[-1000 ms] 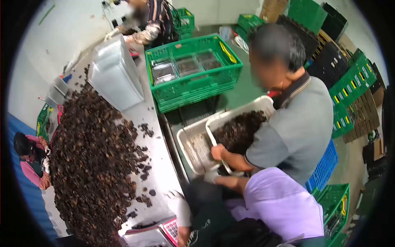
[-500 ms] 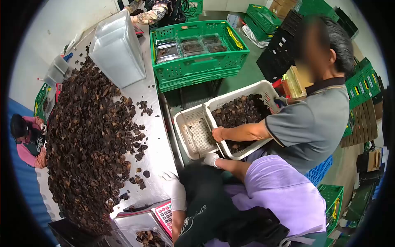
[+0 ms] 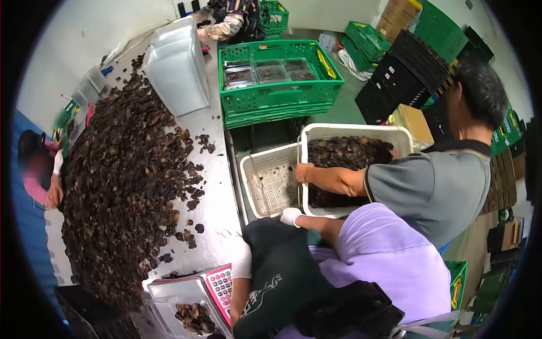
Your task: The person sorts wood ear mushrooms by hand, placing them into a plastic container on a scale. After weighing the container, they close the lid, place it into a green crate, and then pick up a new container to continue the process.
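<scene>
Looking down at steel table (image 3: 217,198); right hand (image 3: 291,216), white glove and purple sleeve, sits at the near rim where empty basket (image 3: 274,181) meets full basket (image 3: 355,129); fingers curled at the rim, cannot tell if they clamp it or only touch it.

Left hand (image 3: 241,257), also gloved, lies on the table's near edge; fingers loose, nothing in it; just beside scale (image 3: 220,285) with its pink keypad; the two hands are apart, the right further out than the left.

Both baskets are white, side by side and touching, off the table's right edge; full basket is loaded with dark fungus (image 3: 344,155); empty basket shows bare mesh.

Co-worker (image 3: 435,192) in grey shirt stands right of the baskets; co-worker's hand (image 3: 304,172) grips the full basket's left rim, above the right hand.

Pile (image 3: 124,169) of the same fungus covers the table's left side; tray (image 3: 192,313) by the scale holds a few pieces.

Green crate (image 3: 279,99) beyond the baskets holds clear packs (image 3: 271,72); box stack (image 3: 175,65) at the table's far end; second person (image 3: 36,175) at the left edge, third person (image 3: 226,20) at the far end.
</scene>
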Motion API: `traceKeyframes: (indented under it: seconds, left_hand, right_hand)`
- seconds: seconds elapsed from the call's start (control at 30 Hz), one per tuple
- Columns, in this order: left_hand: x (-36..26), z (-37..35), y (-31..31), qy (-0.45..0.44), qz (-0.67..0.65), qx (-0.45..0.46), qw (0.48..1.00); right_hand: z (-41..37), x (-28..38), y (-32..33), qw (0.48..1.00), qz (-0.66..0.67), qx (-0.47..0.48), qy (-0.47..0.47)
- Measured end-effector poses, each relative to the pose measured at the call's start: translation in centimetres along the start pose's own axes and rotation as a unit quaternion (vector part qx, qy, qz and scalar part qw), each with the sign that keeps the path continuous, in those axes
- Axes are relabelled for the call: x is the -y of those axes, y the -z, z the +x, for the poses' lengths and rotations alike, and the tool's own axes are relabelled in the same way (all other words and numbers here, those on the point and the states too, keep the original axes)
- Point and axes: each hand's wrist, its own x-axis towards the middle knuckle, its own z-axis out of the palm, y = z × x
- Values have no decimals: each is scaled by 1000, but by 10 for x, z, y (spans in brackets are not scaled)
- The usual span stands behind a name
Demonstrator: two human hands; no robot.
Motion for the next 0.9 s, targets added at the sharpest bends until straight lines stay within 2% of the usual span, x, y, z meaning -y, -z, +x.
traceKeyframes:
  seconds: [0.07,0.1,0.13,0.2,0.23,0.27,0.33,0.4,0.43,0.5,0.53,0.57,0.6,0.63,0.67,0.73,0.8,0.87,0.9]
  left_hand:
    - [-2,4,-11,26,-54,-29,998]
    - [0,2,-11,21,-69,-81,994]
    - [0,0,-1,33,-71,-81,994]
    - [1,-6,14,8,-73,-7,997]
    - [-3,-3,4,13,-56,-65,996]
    - [-5,-3,-6,25,-62,-62,996]
    - [-7,-3,6,38,-118,-12,992]
    - [-7,-4,20,49,-85,17,995]
    - [-5,-3,29,34,-91,43,994]
    - [-3,-4,21,21,-90,61,994]
    - [-3,-4,18,33,-94,68,993]
    - [-2,-3,17,34,-153,68,985]
    - [2,-2,18,37,-209,67,975]
    - [6,-3,36,-5,-125,93,988]
    - [7,-4,30,8,-125,97,987]
    - [3,-3,13,39,-199,-5,979]
    - [-1,0,6,55,-186,-1,981]
    - [-5,2,0,59,-113,-17,992]
    - [-2,0,12,47,-155,27,986]
  right_hand:
    - [4,-5,2,1000,-13,-12,6]
    - [3,-5,4,1000,-8,-22,-1]
    - [-4,0,13,1000,-5,-30,-7]
    - [-26,8,27,998,52,-23,-17]
    - [-16,2,19,1000,17,-26,4]
    - [-5,-5,11,999,-18,-31,22]
    - [4,-14,6,999,-31,14,9]
    - [-2,-7,10,997,-64,2,44]
    - [3,0,9,998,-34,-34,36]
    - [-11,19,20,965,-23,-208,159]
    - [-11,28,29,911,-48,-292,288]
    - [-17,45,43,873,-76,-314,365]
    - [-35,72,63,860,-95,-307,398]
    - [-44,95,74,835,-62,-315,447]
    - [-44,117,80,833,-59,-307,456]
    - [-42,151,86,782,-39,-289,550]
    - [-38,188,83,794,-31,-236,559]
    - [-32,218,72,802,-23,-185,567]
    - [-24,228,64,834,-57,-148,528]
